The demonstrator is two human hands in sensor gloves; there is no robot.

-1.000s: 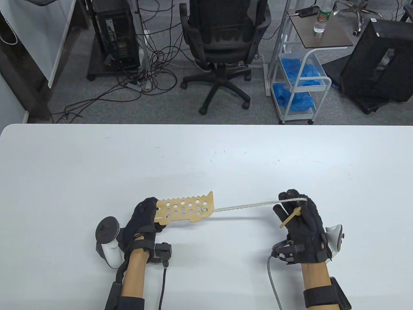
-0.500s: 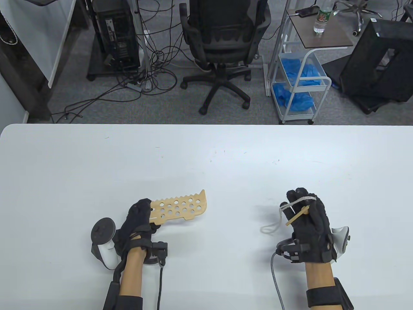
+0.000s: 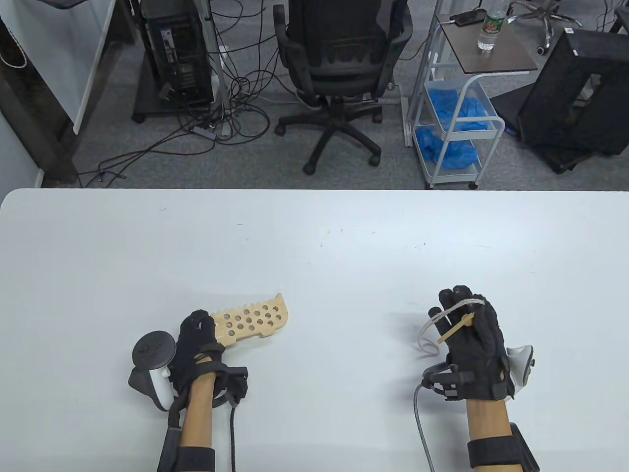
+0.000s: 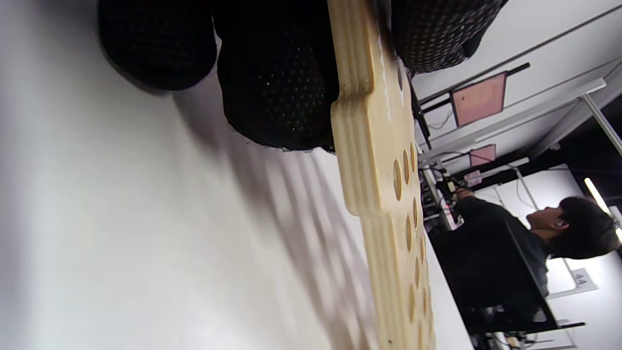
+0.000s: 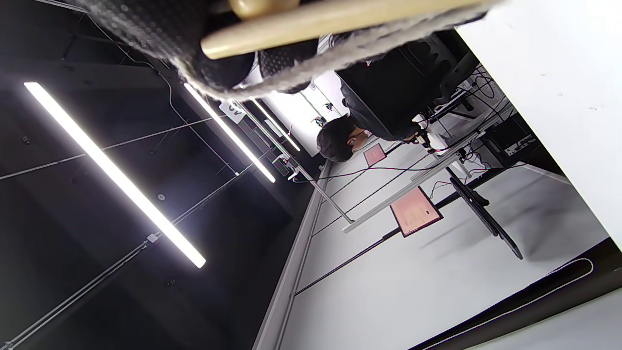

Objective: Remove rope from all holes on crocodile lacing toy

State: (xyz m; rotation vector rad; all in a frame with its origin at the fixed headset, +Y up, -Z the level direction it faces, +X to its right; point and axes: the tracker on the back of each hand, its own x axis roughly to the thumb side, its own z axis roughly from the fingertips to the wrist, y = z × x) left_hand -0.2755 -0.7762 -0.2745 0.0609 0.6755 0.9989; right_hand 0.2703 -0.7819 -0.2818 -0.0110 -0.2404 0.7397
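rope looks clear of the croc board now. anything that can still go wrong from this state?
1. The rope is wrapped across the right hand fingers with a slack loop hanging toward the table; it may snag on the glove at release.
2. The wooden needle juts out of that hand and could catch the loop.
3. The left hand holds the crocodile board by one end only, so it might tip or slip.

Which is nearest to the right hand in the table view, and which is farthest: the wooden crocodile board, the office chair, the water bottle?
From the right hand:
1. Wooden crocodile board, on the table to its left, held by the left hand.
2. Office chair, on the floor behind the table.
3. Water bottle, on the side stand at the far right.
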